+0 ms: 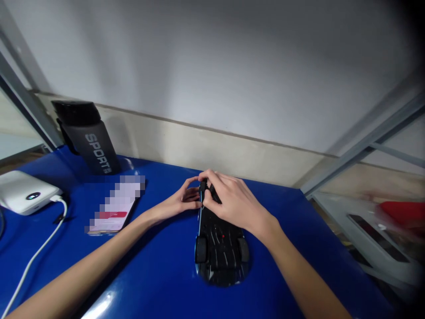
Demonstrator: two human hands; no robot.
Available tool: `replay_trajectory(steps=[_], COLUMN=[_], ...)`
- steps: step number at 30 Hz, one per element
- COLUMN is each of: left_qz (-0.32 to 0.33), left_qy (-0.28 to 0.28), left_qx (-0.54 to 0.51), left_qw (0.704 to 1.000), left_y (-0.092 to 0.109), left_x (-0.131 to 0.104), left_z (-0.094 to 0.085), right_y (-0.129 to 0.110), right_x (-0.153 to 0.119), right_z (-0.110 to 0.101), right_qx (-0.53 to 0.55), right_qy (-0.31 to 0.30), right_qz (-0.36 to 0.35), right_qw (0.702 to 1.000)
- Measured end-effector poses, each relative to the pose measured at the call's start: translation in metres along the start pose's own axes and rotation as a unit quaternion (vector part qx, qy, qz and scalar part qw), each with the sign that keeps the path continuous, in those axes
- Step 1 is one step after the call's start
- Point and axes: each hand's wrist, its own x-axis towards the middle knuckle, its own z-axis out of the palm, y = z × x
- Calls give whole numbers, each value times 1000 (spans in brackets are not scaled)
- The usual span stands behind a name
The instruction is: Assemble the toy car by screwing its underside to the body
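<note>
Running off the left edge, a white device (23, 195) showed only in part, its small lit display too tiny to read; a white cable (33, 260) left its side and dropped out at the bottom. Beyond it stood a dark bottle (89, 153) lettered SPORT, with smaller marks beneath that could not be made out. A phone (117, 204) lay next on the blue table (159, 274), much of its screen masked by blocky pixels. The left hand (187, 195) came next, fingers curved, thumb and forefinger against the left side of an upturned toy car (221, 248); whether it gripped or merely braced I could not tell. The car lay on the table just right of that hand, under the right hand (229, 195), black underside and wheels up. The right hand was grasping the car's far end, largely hiding it. Far right, past a grey frame (348, 159), a blurred red object (401, 215), perhaps wrapped in plastic, was cut off by the edge.
</note>
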Motion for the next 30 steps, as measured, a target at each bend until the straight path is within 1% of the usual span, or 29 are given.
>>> replay_trajectory(steps=[5,8,11,15,17,21,24,26,28,29,30], left_qz=[12,20,10,1,4,23,32,28,24,25,27], left_qy=[-7,-7,-6,6,0,-23,-16,-5,6,4,-3], left_qx=[5,12,9,14,9,0,15,39,90,127,167], left_qw=[1000,1000,1000,1000,1000,999,999,999,996,992,986], left_y=[3,2,0,0,1,1,-3,-4,-3,-2,0], left_x=[0,0,0,0,-1,0,2,2,1,-1,-2], left_z=[1,1,0,0,1,1,-2,-6,-13,-17,-21], right_y=[2,0,-1,1,0,-2,1,6,17,24,32], right_x=[0,-1,0,1,0,-2,-1,0,-2,-5,-10], right_z=[3,1,0,-2,-4,-7,-4,-1,2,4,6], right_qx=[-29,-19,-8,-40,-33,25,51,83,168,227,296], right_qy=[-2,5,5,-2,-3,-6,-3,18,59,91,129], right_qz=[14,3,1,19,16,9,64,111,142,150,167], right_qw=[999,1000,1000,999,999,1000,997,990,974,958,932])
